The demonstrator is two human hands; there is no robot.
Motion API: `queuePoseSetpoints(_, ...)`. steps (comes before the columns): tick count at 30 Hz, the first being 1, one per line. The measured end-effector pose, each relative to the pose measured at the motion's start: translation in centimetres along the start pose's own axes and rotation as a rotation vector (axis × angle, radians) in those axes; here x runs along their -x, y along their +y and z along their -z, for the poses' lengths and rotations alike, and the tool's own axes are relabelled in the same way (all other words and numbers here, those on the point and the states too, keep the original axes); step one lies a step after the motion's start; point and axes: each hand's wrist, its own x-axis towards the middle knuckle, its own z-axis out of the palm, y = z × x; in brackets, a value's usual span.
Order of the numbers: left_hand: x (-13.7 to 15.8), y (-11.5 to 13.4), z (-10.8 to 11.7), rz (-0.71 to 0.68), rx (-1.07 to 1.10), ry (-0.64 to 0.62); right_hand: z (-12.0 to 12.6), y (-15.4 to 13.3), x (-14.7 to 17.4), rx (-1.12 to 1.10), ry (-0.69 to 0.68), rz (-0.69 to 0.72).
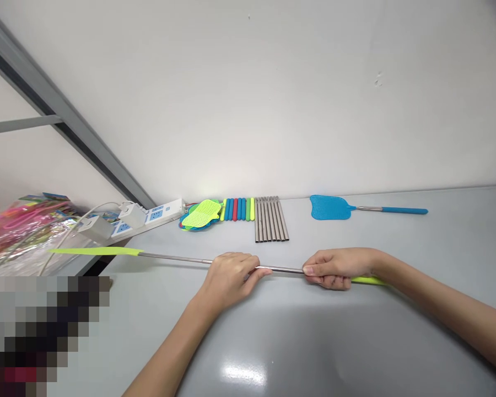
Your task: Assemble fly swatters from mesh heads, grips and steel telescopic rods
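A fly swatter with a yellow-green head, seen edge-on, stretches across the table, its telescopic metal rod drawn out long. My left hand is closed around the middle of the rod. Farther right, my right hand grips the swatter where rod and handle meet; the yellow-green handle shows below my right wrist. Behind lie a stack of perforated swatter heads, a row of coloured handle grips and several metal rods side by side. A blue fly swatter rests at the back right.
A white power strip with plugged-in adapters stands at the back left, its cable trailing leftward. Beside it are plastic-wrapped packages. A wall runs along the grey table's back edge. The lower left corner is pixelated.
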Motion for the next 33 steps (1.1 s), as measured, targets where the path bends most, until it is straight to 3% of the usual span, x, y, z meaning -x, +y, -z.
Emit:
queuePoseSetpoints(11,0.1,0.8,-0.5,0.119,0.099,-0.009,0.5,0.2,-0.1,-0.089,-0.037,-0.042)
queuePoseSetpoints(33,-0.1,1.1,-0.7,0.199,0.167,-0.05,0.3,0.1,-0.1,-0.088,0.001,-0.057)
